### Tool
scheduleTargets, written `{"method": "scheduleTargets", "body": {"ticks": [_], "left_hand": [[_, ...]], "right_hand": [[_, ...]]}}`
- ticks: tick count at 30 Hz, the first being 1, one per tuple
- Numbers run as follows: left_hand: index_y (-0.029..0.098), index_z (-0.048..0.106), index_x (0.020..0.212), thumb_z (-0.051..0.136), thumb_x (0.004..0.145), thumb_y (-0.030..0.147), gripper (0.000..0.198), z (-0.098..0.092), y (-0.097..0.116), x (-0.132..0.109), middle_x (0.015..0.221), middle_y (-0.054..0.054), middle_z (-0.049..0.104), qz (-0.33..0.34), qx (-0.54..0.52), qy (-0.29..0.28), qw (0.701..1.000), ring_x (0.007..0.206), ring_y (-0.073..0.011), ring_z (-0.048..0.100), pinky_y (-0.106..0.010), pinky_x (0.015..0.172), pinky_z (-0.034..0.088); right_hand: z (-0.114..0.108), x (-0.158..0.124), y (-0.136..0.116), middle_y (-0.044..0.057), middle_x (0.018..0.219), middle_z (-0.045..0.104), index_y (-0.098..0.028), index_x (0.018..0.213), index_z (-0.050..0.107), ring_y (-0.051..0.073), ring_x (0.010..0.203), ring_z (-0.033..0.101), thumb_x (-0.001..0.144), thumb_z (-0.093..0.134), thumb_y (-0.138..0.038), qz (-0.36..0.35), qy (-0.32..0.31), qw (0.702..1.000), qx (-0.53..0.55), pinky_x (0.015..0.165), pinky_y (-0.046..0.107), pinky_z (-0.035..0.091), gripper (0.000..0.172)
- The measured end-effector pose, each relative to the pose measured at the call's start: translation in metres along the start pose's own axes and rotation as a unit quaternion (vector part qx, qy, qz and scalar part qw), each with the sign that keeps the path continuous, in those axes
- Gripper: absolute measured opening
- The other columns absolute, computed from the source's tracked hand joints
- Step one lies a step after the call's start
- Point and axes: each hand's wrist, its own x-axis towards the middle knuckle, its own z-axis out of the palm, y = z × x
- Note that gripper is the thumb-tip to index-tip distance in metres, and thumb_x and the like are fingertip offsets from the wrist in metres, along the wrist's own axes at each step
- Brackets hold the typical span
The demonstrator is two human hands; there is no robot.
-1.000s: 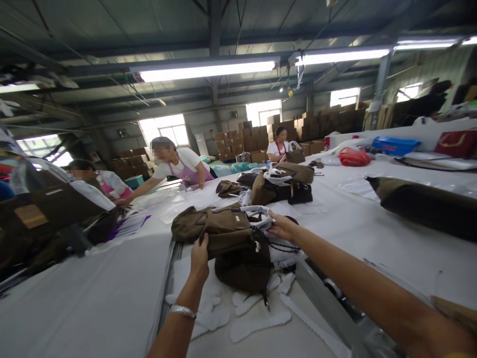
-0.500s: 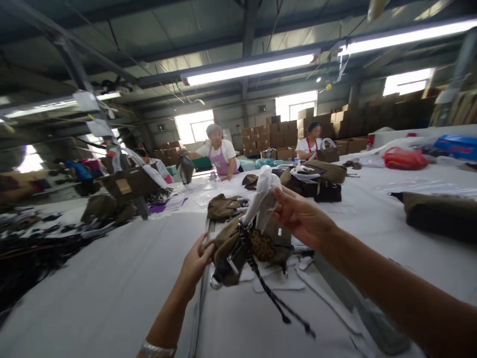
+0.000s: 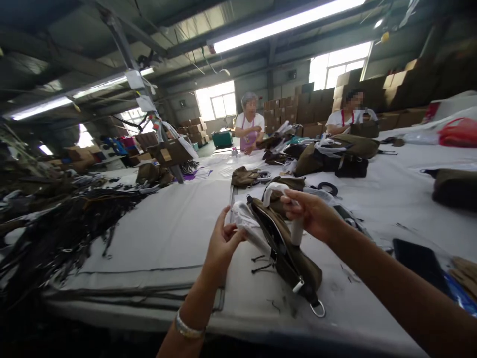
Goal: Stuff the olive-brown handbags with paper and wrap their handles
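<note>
A brown bag (image 3: 288,248) with a metal ring and black cords lies open-mouthed on the white table (image 3: 167,223) in front of me. My left hand (image 3: 223,241) pinches the white wrapping at the bag's left rim. My right hand (image 3: 313,216) is closed round a white-wrapped handle at the top of the same bag. A bracelet sits on my left wrist.
More brown bags (image 3: 337,154) are piled further up the table. A heap of black straps (image 3: 70,223) covers the left side. Two people (image 3: 250,124) work at the far end before stacked cardboard boxes (image 3: 283,112). A dark flat object (image 3: 421,256) lies at the right.
The bag has come from the pile toward me and now rests on the table with its mouth up. Both hands shifted to its white wrapping. My view swung left.
</note>
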Motion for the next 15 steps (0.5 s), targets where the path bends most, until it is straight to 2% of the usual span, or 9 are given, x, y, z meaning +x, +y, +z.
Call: {"method": "scheduleTargets", "body": {"ticks": [2, 4, 6, 8, 10, 11, 13, 15], "left_hand": [[0.023, 0.041, 0.145, 0.076, 0.082, 0.029, 0.072, -0.001, -0.009, -0.012, 0.114, -0.008, 0.071, -0.006, -0.098, -0.002, 0.995, 0.094, -0.0179, 0.067, -0.028, 0.085, 0.053], [0.022, 0.052, 0.137, 0.07, 0.084, 0.024, 0.056, 0.0, -0.02, -0.026, 0.124, -0.008, 0.068, -0.034, -0.205, -0.042, 0.977, 0.102, -0.0188, 0.067, -0.03, 0.09, 0.054], [0.02, 0.062, 0.128, 0.066, 0.083, 0.019, 0.046, 0.003, -0.028, -0.04, 0.122, -0.007, 0.07, -0.067, -0.283, -0.082, 0.953, 0.109, -0.0202, 0.067, -0.033, 0.096, 0.052], [0.02, 0.071, 0.114, 0.067, 0.08, 0.017, 0.034, 0.006, -0.025, -0.051, 0.104, -0.005, 0.076, -0.083, -0.301, -0.114, 0.943, 0.102, -0.0198, 0.069, -0.031, 0.095, 0.053], [0.02, 0.076, 0.099, 0.07, 0.082, 0.019, 0.018, 0.01, -0.012, -0.061, 0.084, -0.004, 0.077, -0.086, -0.25, -0.18, 0.948, 0.085, -0.0202, 0.072, -0.031, 0.083, 0.056], [0.019, 0.078, 0.094, 0.07, 0.084, 0.02, 0.013, 0.012, -0.003, -0.065, 0.081, -0.006, 0.076, -0.079, -0.184, -0.225, 0.954, 0.082, -0.0217, 0.071, -0.032, 0.081, 0.056], [0.019, 0.08, 0.097, 0.065, 0.089, 0.022, 0.018, 0.016, 0.014, -0.069, 0.096, -0.011, 0.077, -0.024, -0.002, -0.282, 0.959, 0.094, -0.0277, 0.071, -0.038, 0.089, 0.054], [0.022, 0.08, 0.107, 0.058, 0.093, 0.021, 0.026, 0.018, 0.021, -0.07, 0.117, -0.013, 0.074, 0.057, 0.185, -0.273, 0.942, 0.111, -0.0309, 0.066, -0.04, 0.102, 0.048]], "right_hand": [[-0.006, -0.005, -0.006, -0.007, 0.066, 0.049, -0.014, 0.082, 0.059, 0.0, 0.043, 0.029, 0.078, 0.079, -0.027, 0.011, -0.008, 1.0, -0.015, 0.037, 0.01, 0.031, 0.024], [-0.009, -0.008, -0.009, -0.007, 0.063, 0.047, -0.014, 0.077, 0.057, 0.0, 0.042, 0.026, 0.077, 0.08, -0.027, 0.02, -0.019, 0.999, -0.038, 0.037, 0.01, 0.029, 0.026], [-0.011, -0.011, -0.01, -0.007, 0.06, 0.045, -0.014, 0.074, 0.055, -0.001, 0.042, 0.024, 0.076, 0.081, -0.028, 0.022, -0.031, 0.997, -0.063, 0.037, 0.009, 0.027, 0.029], [-0.01, -0.012, -0.013, -0.007, 0.059, 0.046, -0.013, 0.075, 0.056, -0.001, 0.041, 0.023, 0.075, 0.082, -0.029, 0.027, -0.047, 0.995, -0.089, 0.037, 0.009, 0.025, 0.03], [-0.007, -0.014, -0.018, -0.006, 0.058, 0.048, -0.013, 0.074, 0.057, -0.001, 0.04, 0.024, 0.077, 0.081, -0.03, 0.038, -0.067, 0.99, -0.119, 0.035, 0.01, 0.022, 0.03], [-0.006, -0.014, -0.019, -0.005, 0.057, 0.05, -0.013, 0.073, 0.057, -0.001, 0.039, 0.025, 0.078, 0.08, -0.031, 0.046, -0.078, 0.987, -0.134, 0.035, 0.01, 0.02, 0.03], [-0.001, -0.015, -0.02, -0.003, 0.057, 0.052, -0.012, 0.072, 0.06, -0.001, 0.039, 0.026, 0.08, 0.078, -0.034, 0.062, -0.1, 0.979, -0.167, 0.034, 0.011, 0.016, 0.03], [0.005, -0.018, -0.016, -0.003, 0.058, 0.053, -0.011, 0.088, 0.069, 0.0, 0.04, 0.028, 0.083, 0.076, -0.036, 0.069, -0.124, 0.97, -0.198, 0.034, 0.011, 0.015, 0.026]]}}
